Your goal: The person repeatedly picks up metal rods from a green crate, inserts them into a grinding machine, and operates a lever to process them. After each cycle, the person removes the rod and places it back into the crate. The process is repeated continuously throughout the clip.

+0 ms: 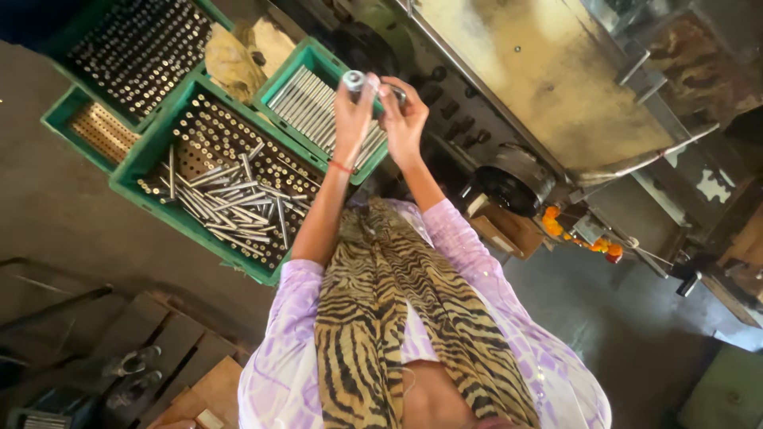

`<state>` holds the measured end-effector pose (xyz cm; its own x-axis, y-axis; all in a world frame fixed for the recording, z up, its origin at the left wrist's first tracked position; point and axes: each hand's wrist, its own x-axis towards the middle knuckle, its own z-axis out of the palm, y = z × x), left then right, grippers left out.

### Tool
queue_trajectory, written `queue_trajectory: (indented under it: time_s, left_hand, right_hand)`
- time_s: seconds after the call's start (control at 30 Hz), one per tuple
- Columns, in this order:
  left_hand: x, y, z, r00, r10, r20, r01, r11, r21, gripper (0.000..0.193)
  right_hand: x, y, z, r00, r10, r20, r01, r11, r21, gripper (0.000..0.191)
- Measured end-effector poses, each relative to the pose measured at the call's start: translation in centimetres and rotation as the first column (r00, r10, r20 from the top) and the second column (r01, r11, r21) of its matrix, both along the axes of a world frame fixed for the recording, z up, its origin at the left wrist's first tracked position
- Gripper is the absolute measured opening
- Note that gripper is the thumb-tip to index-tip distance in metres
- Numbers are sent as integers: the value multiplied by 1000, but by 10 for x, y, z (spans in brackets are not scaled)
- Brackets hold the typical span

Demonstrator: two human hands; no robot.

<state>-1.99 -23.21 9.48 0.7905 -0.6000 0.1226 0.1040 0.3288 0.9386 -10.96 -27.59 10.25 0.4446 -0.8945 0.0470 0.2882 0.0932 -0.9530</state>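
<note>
Both hands are raised together in front of me: my left hand point(352, 111) has its grip clamped on a short metal cylinder point(354, 80), holding it by the fingertips with its round end showing, while my right hand point(404, 119) is curled shut on a small dark metal part point(397, 95) just beside it, the two pieces close but I cannot tell if they touch. A thin red thread circles the left wrist. Behind the hands stands a big worn machine point(548, 79) with a rusty flat top and a row of dark knobs. Below and beside the hands sit green plastic crates: one crate point(159, 167) has a perforated tray with loose metal rods point(226, 202) lying crosswise on it, another crate point(314, 63) directly under the hands holds rods laid side by side. A yellowed rag point(230, 59) lies between the crates. Orange flowers point(576, 234) hang near the machine's base.
</note>
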Motion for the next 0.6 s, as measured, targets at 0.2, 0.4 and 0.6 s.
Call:
queue_trajectory:
  time_s: [0.2,0.4,0.6]
  left_hand:
    - [-7,34,-32,807,-333,488,-75,762,643,17]
    - [4,72,-82,620,-412,668,-148,774,615,25]
    - [20,84,-88,597,-490,635,-116,731,673,19]
  right_hand:
    - [-24,-10,13,937,-197,290,181,980,80,25]
    - [-95,-18,11,905,-344,251,352,936,15,26]
    - [-136,1,-29,929,-350,122,355,935,-17,24]
